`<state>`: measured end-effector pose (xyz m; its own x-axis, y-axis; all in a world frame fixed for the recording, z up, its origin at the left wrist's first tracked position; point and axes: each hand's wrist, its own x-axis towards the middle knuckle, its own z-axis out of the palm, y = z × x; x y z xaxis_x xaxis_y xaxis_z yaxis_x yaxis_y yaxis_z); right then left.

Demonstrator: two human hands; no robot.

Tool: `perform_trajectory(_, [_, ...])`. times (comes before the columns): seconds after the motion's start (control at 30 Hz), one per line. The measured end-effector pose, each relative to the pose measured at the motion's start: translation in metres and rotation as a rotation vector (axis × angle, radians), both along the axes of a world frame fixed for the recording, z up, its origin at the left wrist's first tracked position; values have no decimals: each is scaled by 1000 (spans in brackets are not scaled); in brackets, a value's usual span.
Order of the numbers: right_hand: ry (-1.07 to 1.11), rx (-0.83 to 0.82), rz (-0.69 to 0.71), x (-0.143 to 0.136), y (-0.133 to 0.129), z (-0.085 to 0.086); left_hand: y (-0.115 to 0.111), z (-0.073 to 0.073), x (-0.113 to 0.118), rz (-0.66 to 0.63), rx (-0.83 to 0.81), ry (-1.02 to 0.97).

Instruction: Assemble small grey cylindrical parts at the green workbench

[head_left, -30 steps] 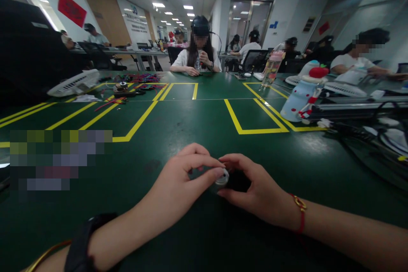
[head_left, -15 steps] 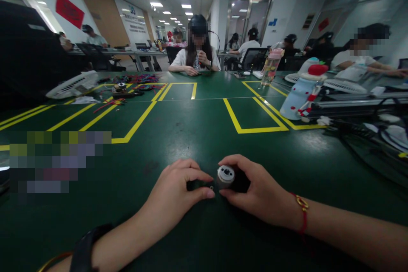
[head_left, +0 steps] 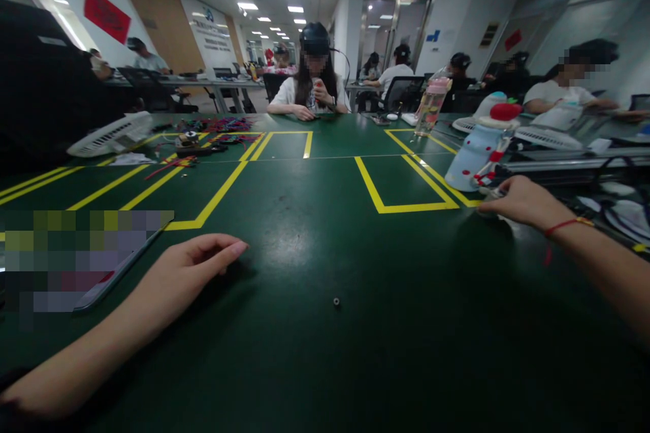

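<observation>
My left hand (head_left: 200,264) is over the table at left of centre, thumb and fingertips drawn together. Nothing shows between the tips. A small ring-shaped metal part (head_left: 336,302) lies alone on the green table (head_left: 305,365), apart from both hands. At the right, my right hand (head_left: 531,204) reaches beside the light blue bottle (head_left: 464,161), its fingers closed round a metal cylinder (head_left: 488,195). Only a bit of the cylinder shows; the hand hides most of it.
Dark cables (head_left: 617,179) and metal rails (head_left: 548,166) lie beyond my right hand. A clear bottle with a pink lid (head_left: 433,108) stands farther back. Coloured wires (head_left: 218,125) are heaped at the back left, near a white fan-like object (head_left: 112,135). A person (head_left: 311,81) sits opposite.
My right hand has carried the metal cylinder from the middle to the far right. My left hand has let go of the small ring-shaped part and moved left.
</observation>
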<state>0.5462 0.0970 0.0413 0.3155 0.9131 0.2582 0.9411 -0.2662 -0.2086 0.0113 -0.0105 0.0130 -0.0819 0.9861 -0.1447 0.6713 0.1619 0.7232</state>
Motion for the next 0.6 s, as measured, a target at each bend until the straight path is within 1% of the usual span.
perform_trajectory(0.03, [-30, 56, 33, -11, -5, 0, 0, -2, 1, -4, 4, -11])
perform_trajectory(0.1, [-96, 194, 173, -49, -22, -1, 1, -6, 3, -17, 15, -8])
perform_trajectory(0.13, [-126, 258, 322, -75, -35, -4, 1, -7, 4, -22, 19, -1])
perform_trajectory(0.17, [-127, 256, 437, -101, -50, -8, 1, -8, 6, -25, 20, 4])
perform_trajectory(0.2, [-120, 224, 611, -128, -66, -13, 1, -8, 6, -26, 21, 8])
perform_trajectory(0.23, [-93, 165, 913, -153, -83, -19, 1, -8, 6, -28, 21, 13])
perform_trajectory(0.27, [-95, 117, 1173, -174, -98, -26, 1, -9, 6, -31, 21, 19])
perform_trajectory(0.3, [-89, 76, 1335, -190, -111, -32, 1, -8, 6, -35, 20, 25])
perform_trajectory(0.33, [-69, 49, 1462, -201, -121, -36, 2, -8, 5, -42, 20, 31])
perform_trajectory(0.37, [-44, 40, 1515, -207, -127, -39, 2, -8, 4, -51, 20, 35])
perform_trajectory(0.4, [-9, 43, 1520, -207, -129, -40, 2, -8, 4, -62, 20, 38])
perform_trajectory(0.47, [71, 85, 1460, -196, -122, -37, 2, -8, 4, -80, 20, 35])
perform_trajectory(0.53, [119, 165, 1322, -176, -107, -29, 2, -7, 5, -93, 22, 27])
perform_trajectory(0.6, [127, 232, 1145, -157, -90, -21, 0, -6, 7, -102, 22, 24])
